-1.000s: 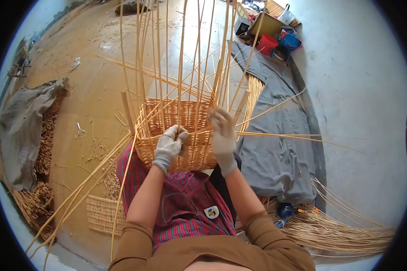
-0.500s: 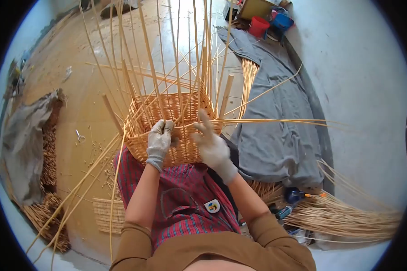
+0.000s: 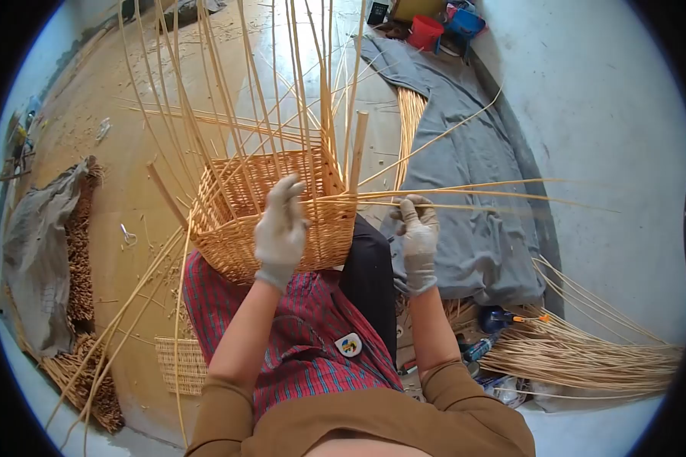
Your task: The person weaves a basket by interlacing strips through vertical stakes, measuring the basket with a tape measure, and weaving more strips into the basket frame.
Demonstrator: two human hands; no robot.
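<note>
A wicker basket (image 3: 324, 232) with tall upright stakes rests on my lap, its front wall towards me. My left hand (image 3: 280, 232), in a pale work glove, is raised in front of that wall with its fingers stretched up and nothing held. To the right of the basket, my gloved right hand (image 3: 419, 238) pinches a long willow rod (image 3: 465, 206) that runs out from the basket's corner. Other rods (image 3: 480, 189) stick out just above it. Thick wooden posts, one a corner post (image 3: 358, 151), stand at the basket's front corners.
A grey cloth (image 3: 465, 236) covers bundled rods on the right. More loose rods (image 3: 587, 358) lie by the wall. At left, a cloth (image 3: 42, 251) partly covers cut bundles. Scissors (image 3: 128, 234) lie on the floor; a red bucket (image 3: 424, 32) stands at the back.
My right hand has moved from the basket's front rim out to the right and now pinches a rod. My left hand has let go of the rim and lifted, fingers extended.
</note>
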